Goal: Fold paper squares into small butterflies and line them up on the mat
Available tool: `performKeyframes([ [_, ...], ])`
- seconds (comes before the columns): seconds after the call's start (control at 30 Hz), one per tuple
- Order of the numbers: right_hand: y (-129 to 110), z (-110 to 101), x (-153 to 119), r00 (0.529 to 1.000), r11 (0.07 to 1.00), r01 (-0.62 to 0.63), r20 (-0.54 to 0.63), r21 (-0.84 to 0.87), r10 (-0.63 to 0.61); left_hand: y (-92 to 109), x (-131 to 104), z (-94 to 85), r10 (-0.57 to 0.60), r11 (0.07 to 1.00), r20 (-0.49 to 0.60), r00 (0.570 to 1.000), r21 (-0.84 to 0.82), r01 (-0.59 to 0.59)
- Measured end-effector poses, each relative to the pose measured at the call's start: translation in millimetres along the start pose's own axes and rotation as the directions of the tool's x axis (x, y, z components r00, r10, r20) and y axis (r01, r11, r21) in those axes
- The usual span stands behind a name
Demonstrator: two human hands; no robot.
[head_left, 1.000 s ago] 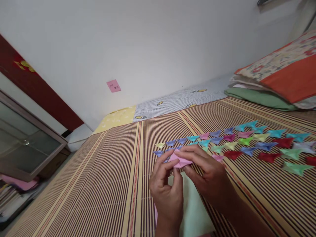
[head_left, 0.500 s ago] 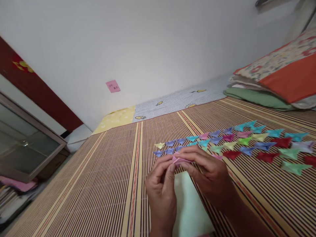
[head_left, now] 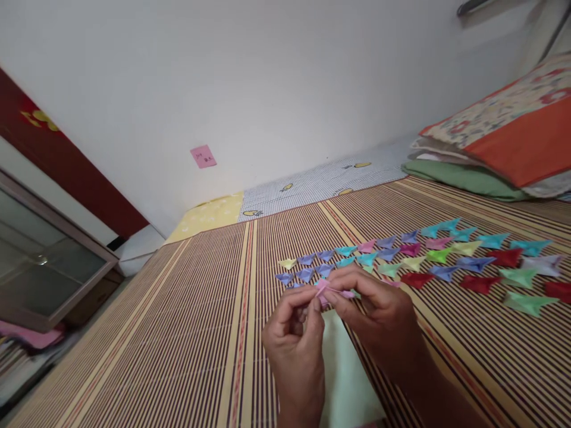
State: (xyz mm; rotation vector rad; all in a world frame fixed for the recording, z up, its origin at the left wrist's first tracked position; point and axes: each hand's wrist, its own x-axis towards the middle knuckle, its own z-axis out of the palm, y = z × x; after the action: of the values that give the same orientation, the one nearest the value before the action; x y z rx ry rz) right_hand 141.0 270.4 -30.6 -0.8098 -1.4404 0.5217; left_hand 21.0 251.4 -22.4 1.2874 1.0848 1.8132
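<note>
A small piece of folded pink paper (head_left: 323, 291) is pinched between both hands, above the mat. My left hand (head_left: 297, 339) grips its left side with thumb and index finger. On the other side, my right hand (head_left: 379, 315) holds the paper between thumb and fingertips. Beneath the hands lies a pale green sheet (head_left: 345, 368), partly covered by my left hand and wrist. Just beyond them, several folded paper pieces in blue, teal, pink, red, yellow and green stand in rows, among them a bright green one (head_left: 439, 255). My fingers hide some of the nearest ones.
The striped mat (head_left: 187, 333) spreads over the bed. Folded bedding with an orange and floral cover (head_left: 513, 142) is piled at the right. A pink note (head_left: 203, 156) is stuck on the white wall. At the left stands a glass-fronted cabinet (head_left: 40, 255).
The fingers have shifted on the pink paper, and more of it shows between the fingertips. My right-hand fingers are slightly more bent. The view has moved a little.
</note>
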Motion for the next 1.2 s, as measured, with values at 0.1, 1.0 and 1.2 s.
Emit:
performKeyframes([
  [0.1,0.5,1.6,-0.6,1.0,1.0,-0.01,-0.023,-0.001,0.01,-0.5,-1.9,1.5,-0.047,0.998,-0.022,0.999,-0.032,0.046],
  [1.0,1.0,1.5,-0.7,0.994,0.988,0.033,-0.096,-0.151,-0.048,-2.0,3.2,-0.4,-0.429,0.815,0.177,0.886,-0.346,0.464],
  [1.2,4.2,-3.3,-0.8,0.988,0.967,0.143,-0.026,-0.209,-0.152,4.2,9.0,-1.5,-0.555,0.657,0.271,0.787,-0.437,0.614],
])
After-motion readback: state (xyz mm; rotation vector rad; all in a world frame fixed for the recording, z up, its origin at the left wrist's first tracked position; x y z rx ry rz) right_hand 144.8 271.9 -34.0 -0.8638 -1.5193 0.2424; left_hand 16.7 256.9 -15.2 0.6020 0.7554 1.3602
